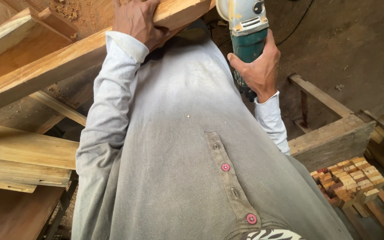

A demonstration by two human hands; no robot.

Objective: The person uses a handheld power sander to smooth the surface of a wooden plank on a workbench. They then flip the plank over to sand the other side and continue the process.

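Observation:
My left hand (136, 21) presses down on a long wooden plank (45, 69) that runs diagonally from the lower left up to the top middle. My right hand (258, 66) grips the green body of an angle grinder (245, 31), whose grey head sits at the top edge, just right of the plank's end. My grey long-sleeved shirt with red buttons fills the middle of the view and hides what lies below the plank.
More planks (23, 151) are stacked at the left. A wooden bench or frame (334, 138) stands at the right, with a bundle of short wood sticks (350, 178) below it. A dark cable (296, 26) trails over the dusty floor at the top right.

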